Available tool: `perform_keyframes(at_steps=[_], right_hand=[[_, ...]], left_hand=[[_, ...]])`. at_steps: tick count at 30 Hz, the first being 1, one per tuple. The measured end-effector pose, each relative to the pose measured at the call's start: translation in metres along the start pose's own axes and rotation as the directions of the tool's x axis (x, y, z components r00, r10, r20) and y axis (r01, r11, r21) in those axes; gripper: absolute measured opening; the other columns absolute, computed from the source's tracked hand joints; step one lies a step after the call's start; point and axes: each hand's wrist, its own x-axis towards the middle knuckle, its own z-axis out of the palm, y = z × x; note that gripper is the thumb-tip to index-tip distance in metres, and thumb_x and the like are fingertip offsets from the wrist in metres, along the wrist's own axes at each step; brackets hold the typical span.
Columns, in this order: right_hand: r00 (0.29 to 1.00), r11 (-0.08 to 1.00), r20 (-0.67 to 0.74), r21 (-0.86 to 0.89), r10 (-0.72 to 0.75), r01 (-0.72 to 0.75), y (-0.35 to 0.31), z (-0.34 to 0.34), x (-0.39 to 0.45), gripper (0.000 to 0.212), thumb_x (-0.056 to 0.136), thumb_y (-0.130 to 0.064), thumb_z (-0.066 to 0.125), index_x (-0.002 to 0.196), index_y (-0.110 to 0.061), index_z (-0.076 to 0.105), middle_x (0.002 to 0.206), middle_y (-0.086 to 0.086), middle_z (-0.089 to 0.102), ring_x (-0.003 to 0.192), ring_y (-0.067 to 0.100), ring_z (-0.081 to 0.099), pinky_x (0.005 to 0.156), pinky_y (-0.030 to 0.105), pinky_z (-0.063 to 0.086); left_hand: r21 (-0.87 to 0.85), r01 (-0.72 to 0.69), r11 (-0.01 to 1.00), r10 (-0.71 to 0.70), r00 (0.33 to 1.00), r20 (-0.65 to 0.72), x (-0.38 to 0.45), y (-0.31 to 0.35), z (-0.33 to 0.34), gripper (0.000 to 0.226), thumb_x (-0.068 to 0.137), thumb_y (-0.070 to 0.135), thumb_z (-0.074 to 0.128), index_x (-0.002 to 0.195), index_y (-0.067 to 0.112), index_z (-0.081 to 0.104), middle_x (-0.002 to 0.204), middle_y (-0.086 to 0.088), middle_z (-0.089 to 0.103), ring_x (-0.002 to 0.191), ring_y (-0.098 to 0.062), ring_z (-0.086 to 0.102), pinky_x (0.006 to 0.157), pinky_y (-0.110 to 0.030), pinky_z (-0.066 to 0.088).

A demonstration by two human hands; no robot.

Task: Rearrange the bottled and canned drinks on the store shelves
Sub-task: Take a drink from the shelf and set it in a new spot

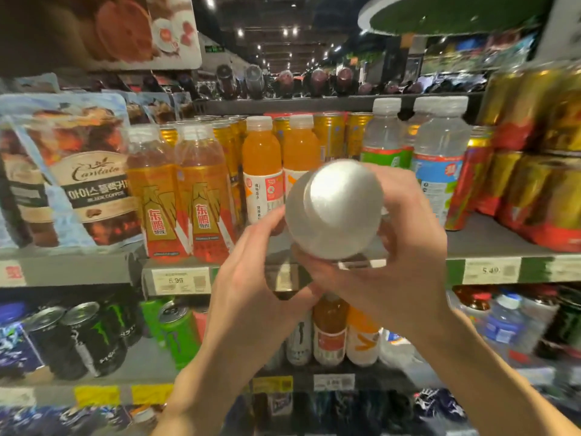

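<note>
I hold a bottle with a wide white cap (338, 206) in front of the middle shelf, its cap turned toward me. My right hand (399, 247) wraps around its right side and underside. My left hand (254, 269) touches its left side with fingertips. Behind it stand two orange drink bottles (262, 158), two amber bottles with orange-red labels (185, 196), and two clear bottles with green and blue labels (437, 158). Most of the held bottle's body is hidden by its cap and my hands.
Gold and red cans (534, 165) fill the right of the middle shelf (490, 243). Coffee pouches (85, 184) hang at the left. The lower shelf holds black and green energy drink cans (91, 335), small bottles (330, 332) and water bottles (506, 325).
</note>
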Motion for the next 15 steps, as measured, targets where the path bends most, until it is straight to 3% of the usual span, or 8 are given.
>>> perform_keyframes(at_steps=[3,6,8,11,15], right_hand=[[0.999,0.998,0.031,0.059,0.035,-0.037,-0.014,-0.022,-0.013,0.074,0.064,-0.03,0.092,0.124,-0.037,0.051,0.121,-0.03,0.05,0.116,-0.006,0.052,0.087,0.016,0.047],[0.995,0.995,0.085,0.087,0.047,-0.055,-0.018,-0.043,-0.034,0.067,0.067,-0.033,0.085,0.127,-0.03,0.054,0.117,-0.02,0.055,0.117,-0.008,0.052,0.089,0.014,0.047],[0.987,0.989,0.123,0.087,0.106,-0.117,-0.016,-0.059,-0.05,0.068,0.067,-0.034,0.086,0.126,-0.021,0.055,0.115,-0.011,0.055,0.113,-0.007,0.054,0.086,0.014,0.047],[0.968,0.972,0.164,0.11,0.189,-0.208,-0.003,-0.09,-0.072,0.077,0.064,-0.034,0.091,0.13,-0.02,0.053,0.118,-0.009,0.055,0.113,0.004,0.058,0.083,0.022,0.052],[0.919,0.933,0.258,0.124,0.298,-0.337,0.019,-0.137,-0.095,0.08,0.066,-0.048,0.086,0.135,-0.032,0.049,0.128,-0.014,0.052,0.12,0.007,0.056,0.087,0.033,0.056]], left_hand=[[-0.049,-0.091,0.995,0.091,0.996,-0.006,-0.007,0.008,0.007,0.072,0.068,0.022,0.089,0.132,0.022,0.056,0.128,0.023,0.058,0.12,0.005,0.055,0.094,-0.012,0.045],[-0.112,-0.159,0.981,0.162,0.987,0.016,-0.023,0.011,0.025,0.056,0.063,0.019,0.089,0.114,0.016,0.067,0.114,0.033,0.059,0.105,0.013,0.057,0.083,-0.01,0.046],[-0.147,-0.139,0.979,0.147,0.988,0.046,-0.034,0.021,0.04,0.056,0.058,0.014,0.09,0.108,0.025,0.065,0.106,0.038,0.059,0.097,0.016,0.057,0.078,-0.009,0.046],[-0.171,-0.086,0.981,0.105,0.989,0.106,-0.051,0.038,0.07,0.077,0.053,0.0,0.094,0.109,0.036,0.055,0.102,0.038,0.059,0.093,0.017,0.056,0.077,-0.003,0.041],[-0.107,0.079,0.991,-0.061,0.985,0.159,-0.067,0.066,0.115,0.088,0.043,0.0,0.095,0.107,0.046,0.056,0.103,0.04,0.063,0.096,0.021,0.057,0.076,0.0,0.041]])
